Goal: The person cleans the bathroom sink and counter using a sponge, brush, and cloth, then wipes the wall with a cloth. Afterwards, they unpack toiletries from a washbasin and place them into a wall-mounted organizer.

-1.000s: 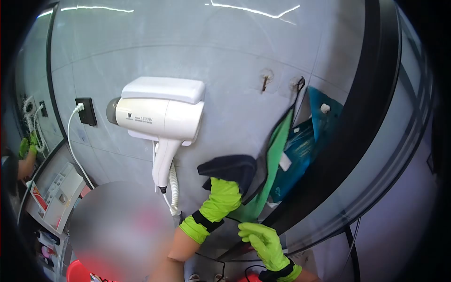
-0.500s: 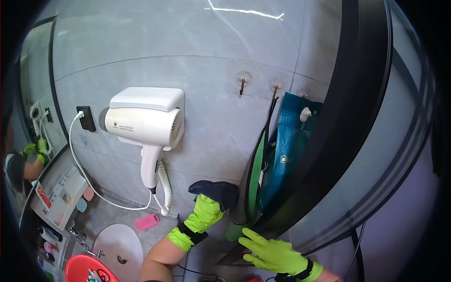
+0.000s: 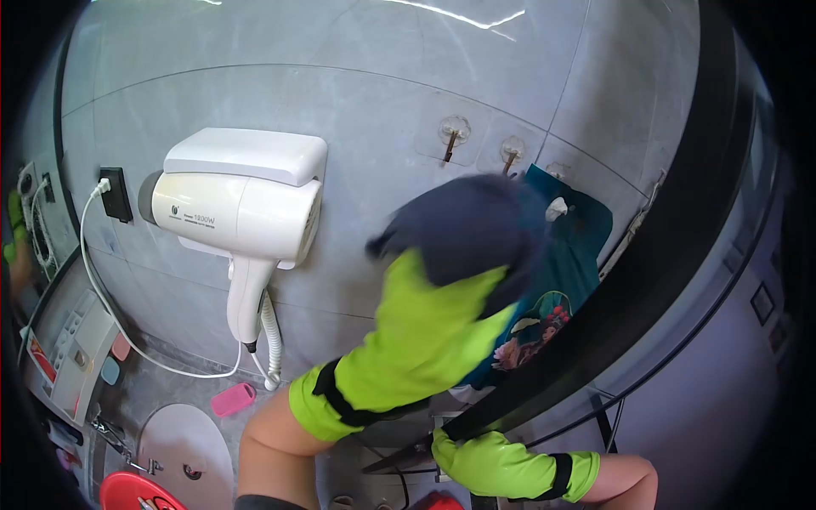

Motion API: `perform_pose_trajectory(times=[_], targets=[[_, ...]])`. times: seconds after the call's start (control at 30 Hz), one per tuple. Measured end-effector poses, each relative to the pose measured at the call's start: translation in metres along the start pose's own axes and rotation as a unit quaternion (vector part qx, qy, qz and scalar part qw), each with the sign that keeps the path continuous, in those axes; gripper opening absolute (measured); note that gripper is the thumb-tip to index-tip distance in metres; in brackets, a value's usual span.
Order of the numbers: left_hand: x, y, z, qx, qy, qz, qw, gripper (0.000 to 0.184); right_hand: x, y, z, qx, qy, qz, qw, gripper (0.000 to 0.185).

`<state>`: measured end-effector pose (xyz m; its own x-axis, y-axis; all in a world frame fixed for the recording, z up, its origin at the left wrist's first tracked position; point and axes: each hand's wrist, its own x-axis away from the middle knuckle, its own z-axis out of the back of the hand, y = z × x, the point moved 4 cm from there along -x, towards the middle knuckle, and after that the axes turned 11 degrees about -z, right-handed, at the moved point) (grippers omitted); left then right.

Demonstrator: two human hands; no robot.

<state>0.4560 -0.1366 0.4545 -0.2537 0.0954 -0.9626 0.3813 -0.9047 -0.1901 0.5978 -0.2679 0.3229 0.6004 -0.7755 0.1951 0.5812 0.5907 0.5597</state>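
My left hand (image 3: 463,285), in a lime-green glove with a black wrist band, holds a dark cloth (image 3: 476,223) against or just in front of the grey wall; the cloth hides its fingers and is blurred. Behind and right of it hangs a teal bag (image 3: 582,246) with a flower print, partly covered. My right hand (image 3: 476,459), gloved alike, is low down with its fingers curled round the lower part of the black frame (image 3: 586,340) of a glass panel. Above the cloth, small clear hooks (image 3: 454,132) are stuck to the wall.
A white hair dryer (image 3: 234,212) hangs on the wall at left, plugged into a black socket (image 3: 116,195). Below are a pink dish (image 3: 233,399), a round sink (image 3: 187,450), a red basin (image 3: 136,493) and a shelf (image 3: 72,348). A mirror edges the far left.
My left hand has risen with the dark cloth and come nearer the camera. The hanging green bag no longer shows. My right hand has gone from spread fingers to curled ones at the frame.
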Motion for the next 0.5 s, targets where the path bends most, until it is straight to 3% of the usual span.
perform_pose_trajectory(times=[0.1, 0.2, 0.23, 0.27, 0.33, 0.43, 0.5], targets=[[-0.069, 0.006, -0.03, 0.085, 0.061, -0.105, 0.989, 0.039, 0.015, -0.008, 0.013, -0.047, 0.022, -0.015, 0.999, 0.048], [-0.068, 0.032, -0.089, -0.06, -0.166, -0.219, 0.96, 0.032, 0.031, -0.014, 0.011, -0.056, 0.083, -0.002, 0.995, 0.043], [-0.061, 0.039, -0.101, -0.11, -0.213, -0.208, 0.948, 0.032, 0.036, -0.017, 0.019, -0.037, 0.11, 0.018, 0.993, 0.042], [-0.055, 0.041, -0.108, -0.074, -0.214, -0.2, 0.953, 0.029, 0.039, -0.022, 0.009, -0.1, 0.104, 0.006, 0.99, 0.041], [-0.051, 0.042, -0.115, -0.004, -0.217, -0.19, 0.957, 0.023, 0.046, -0.028, 0.009, -0.099, 0.09, 0.004, 0.991, 0.041], [-0.061, 0.053, -0.113, 0.078, -0.182, -0.272, 0.942, 0.013, 0.056, -0.032, 0.016, -0.099, 0.063, -0.013, 0.993, 0.041], [-0.092, 0.053, -0.099, -0.005, 0.006, -0.327, 0.945, 0.012, 0.058, -0.03, 0.022, -0.134, 0.048, -0.021, 0.99, 0.039]])
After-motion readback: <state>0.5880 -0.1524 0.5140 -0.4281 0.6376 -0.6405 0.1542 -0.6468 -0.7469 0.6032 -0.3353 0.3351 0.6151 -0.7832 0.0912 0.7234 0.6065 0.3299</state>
